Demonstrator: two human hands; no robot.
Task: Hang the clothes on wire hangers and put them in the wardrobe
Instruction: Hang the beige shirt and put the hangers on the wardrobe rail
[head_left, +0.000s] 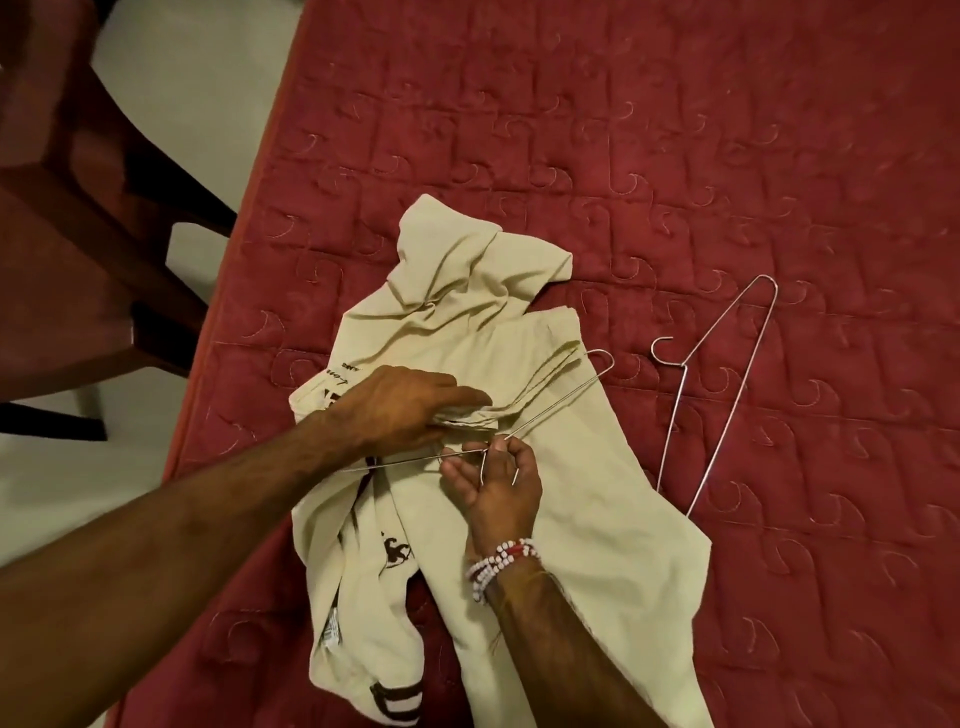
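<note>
Threading a hanger into a shirt. The shirt (519, 353) lies crumpled on the bed (675, 156), near its left edge. The right hand (498, 483) holds the hanger (550, 405) at its neck, fingers curled round the wire just below the hook. One shoulder of the hanger points up and right across the cloth. The left hand (410, 410) lies on a bunch of gathered folds, fingers extended and pressing them down.

The step probably goes best if the left hand holds the opening wide while the right slides one wire shoulder in, then tilts the hanger to seat the other, with the hook kept outside the neck. The wire end may snag loose folds, so the cloth wants smoothing first.

A spare hanger (684, 367) lies apart to the right, beside the shirt's edge. Open quilt extends above and right. The bed edge, bare floor (182, 78) and a chair (78, 234) lie close on the left, so any pull should go rightward.
</note>
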